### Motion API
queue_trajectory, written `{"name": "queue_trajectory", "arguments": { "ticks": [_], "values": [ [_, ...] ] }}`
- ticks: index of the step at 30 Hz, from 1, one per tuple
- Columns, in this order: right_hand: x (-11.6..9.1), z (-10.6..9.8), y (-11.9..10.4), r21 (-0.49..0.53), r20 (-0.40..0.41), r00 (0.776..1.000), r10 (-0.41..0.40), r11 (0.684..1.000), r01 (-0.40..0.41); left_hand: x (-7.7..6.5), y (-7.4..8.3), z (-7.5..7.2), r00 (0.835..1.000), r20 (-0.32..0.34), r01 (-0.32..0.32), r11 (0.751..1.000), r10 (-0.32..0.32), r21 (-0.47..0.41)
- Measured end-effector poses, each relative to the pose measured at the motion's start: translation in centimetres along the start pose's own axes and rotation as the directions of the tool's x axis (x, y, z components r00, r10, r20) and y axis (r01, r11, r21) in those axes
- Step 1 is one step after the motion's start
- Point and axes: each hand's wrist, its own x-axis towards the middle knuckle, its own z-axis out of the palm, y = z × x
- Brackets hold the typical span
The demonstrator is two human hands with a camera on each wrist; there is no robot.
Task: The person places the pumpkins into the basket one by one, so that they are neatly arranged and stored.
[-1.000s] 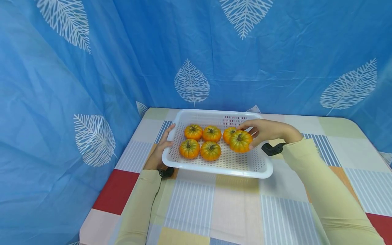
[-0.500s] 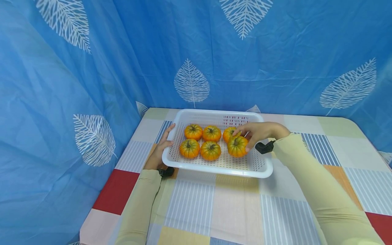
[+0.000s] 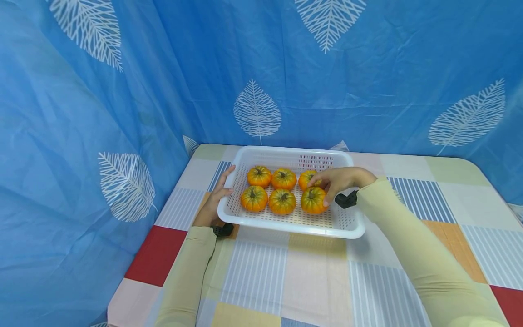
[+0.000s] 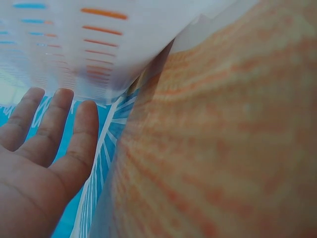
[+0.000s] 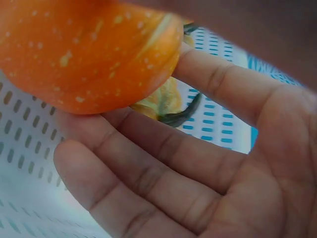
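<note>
A white perforated plastic basket (image 3: 282,229) holds several small orange-and-green pumpkins (image 3: 282,201) in two rows. In the head view my right hand (image 3: 342,178) reaches over the basket's right side. Thumb and fingers hold the pumpkin at the right of the near row (image 3: 312,200). Up close in the right wrist view, that pumpkin's orange side (image 5: 94,54) meets the fingertips. Behind it, a far-row pumpkin (image 3: 306,178) is partly hidden by the hand. My left hand (image 3: 213,200) is at the basket's left end, its fingers extended against the outer wall (image 4: 64,54).
A patchwork-patterned cloth (image 3: 314,286) covers the table under the basket. Blue curtains with white leaf prints (image 3: 256,109) hang behind the table and along its left side. Black wrist cameras (image 3: 346,199) sit on both wrists.
My right hand has brought its pumpkin left, down and nearer, into the near row at the right. More of the far-row pumpkin behind showed between. The left hand and basket have stayed in place.
</note>
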Motion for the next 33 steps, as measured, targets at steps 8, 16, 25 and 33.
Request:
{"name": "queue_trajectory", "arguments": {
  "ticks": [8,16,25,33],
  "values": [
    [0.7,0.5,0.0,0.001,0.016,0.998,0.063,0.998,-0.063,0.0,0.0,0.1,1.000,-0.008,-0.001,1.000,0.001,-0.016],
    [1.2,0.9,0.0,-0.035,0.034,0.997,0.064,0.997,-0.063,0.0,0.0,0.3,1.000,-0.024,0.005,1.000,-0.005,-0.001],
    [1.6,1.2,-0.1,-0.055,0.012,0.996,0.091,0.994,-0.090,0.0,-0.1,0.0,1.000,-0.016,0.000,1.000,0.000,0.006],
    [2.2,1.5,0.0,-0.047,0.021,0.996,0.090,0.995,-0.089,0.1,-0.2,-0.4,1.000,0.016,-0.003,1.000,0.002,0.008]
  ]
}}
